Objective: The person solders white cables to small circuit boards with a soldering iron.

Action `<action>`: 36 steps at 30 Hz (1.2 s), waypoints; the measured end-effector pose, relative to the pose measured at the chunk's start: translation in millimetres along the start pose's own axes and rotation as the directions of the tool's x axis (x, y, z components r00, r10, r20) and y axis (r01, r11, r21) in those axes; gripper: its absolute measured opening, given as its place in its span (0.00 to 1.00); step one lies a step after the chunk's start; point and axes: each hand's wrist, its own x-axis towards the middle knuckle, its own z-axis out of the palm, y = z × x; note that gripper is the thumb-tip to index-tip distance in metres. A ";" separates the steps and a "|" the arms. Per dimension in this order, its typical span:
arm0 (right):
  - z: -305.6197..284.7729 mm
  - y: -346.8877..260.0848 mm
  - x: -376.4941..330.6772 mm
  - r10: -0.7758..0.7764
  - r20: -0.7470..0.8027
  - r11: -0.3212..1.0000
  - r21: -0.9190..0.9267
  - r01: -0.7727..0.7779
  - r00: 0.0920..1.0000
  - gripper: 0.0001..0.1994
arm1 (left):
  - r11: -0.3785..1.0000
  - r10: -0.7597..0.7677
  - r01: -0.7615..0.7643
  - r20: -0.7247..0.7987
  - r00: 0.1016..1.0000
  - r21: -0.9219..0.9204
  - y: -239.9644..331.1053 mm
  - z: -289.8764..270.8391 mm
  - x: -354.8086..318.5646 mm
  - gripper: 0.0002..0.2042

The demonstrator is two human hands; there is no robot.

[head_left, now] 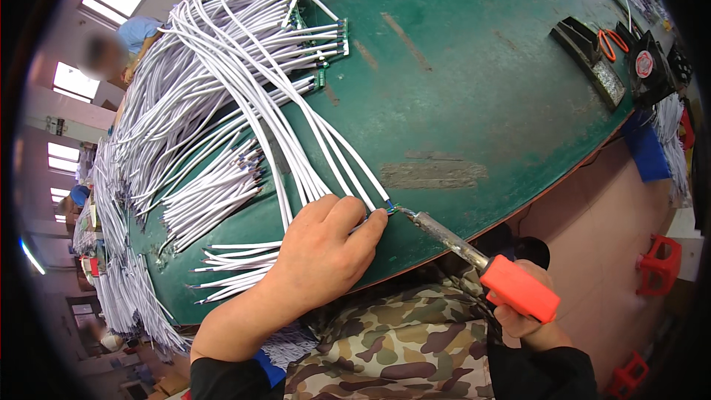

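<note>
My left hand [322, 252] is closed on white cables [344, 155] near the front edge of the table, thumb and forefinger pinched close to their ends. Just past those fingertips, stripped coloured wire ends meet a small green circuit board [392, 210], mostly hidden by the hand. In my right hand [512, 318] is a soldering iron [459, 246] with an orange handle, its tip at the board and wire ends. Whether the tip touches them is too small to tell. More loose white cable ends [233, 270] stick out left of my left hand.
A large heap of white cables [170, 118], some ending in green boards [344, 37], covers the table's left side. On the green tabletop [459, 104], at far right, lie a black holder [589, 59] and orange-handled scissors [613, 43]. A red stool [659, 265] stands on the floor; a person [137, 33] sits far left.
</note>
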 end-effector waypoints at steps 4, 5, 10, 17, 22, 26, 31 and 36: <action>-10.3 -5.6 -2.5 0.040 0.002 0.993 -0.113 -0.039 0.999 0.20 | 0.998 -0.060 0.058 -0.054 0.997 -0.032 -2.7 -21.8 -17.0 0.25; -11.2 -8.2 -1.2 0.044 -0.013 0.992 -0.116 -0.045 0.999 0.20 | 0.996 -0.084 0.084 -0.014 0.996 -0.007 -10.7 -30.4 -31.6 0.29; -8.9 -16.2 7.5 0.243 -0.132 0.970 0.055 -0.238 0.961 0.14 | 0.938 -0.345 0.335 0.191 0.919 0.086 -26.5 -61.2 -99.3 0.38; -4.6 -21.5 7.9 0.270 -0.237 0.934 0.301 -0.194 0.933 0.14 | 0.944 -0.329 0.316 0.306 0.893 0.093 -28.0 -65.1 -101.9 0.36; -4.6 -28.0 5.2 0.307 -0.256 0.895 0.405 -0.187 0.917 0.16 | 0.939 -0.340 0.301 0.304 0.890 0.169 -27.9 -58.6 -96.2 0.29; -4.5 -30.9 3.8 0.344 -0.247 0.874 0.436 -0.213 0.906 0.19 | 0.951 -0.306 0.273 0.298 0.904 0.148 -31.5 -53.7 -94.7 0.22; -3.8 -28.9 6.6 0.326 -0.258 0.877 0.441 -0.189 0.910 0.20 | 0.944 -0.329 0.306 0.269 0.905 0.125 -30.5 -49.6 -97.2 0.19; -17.6 -34.7 -3.7 0.328 -0.232 0.894 0.389 -0.221 0.916 0.19 | 0.954 -0.298 0.270 0.294 0.908 0.130 -30.4 -49.5 -90.7 0.18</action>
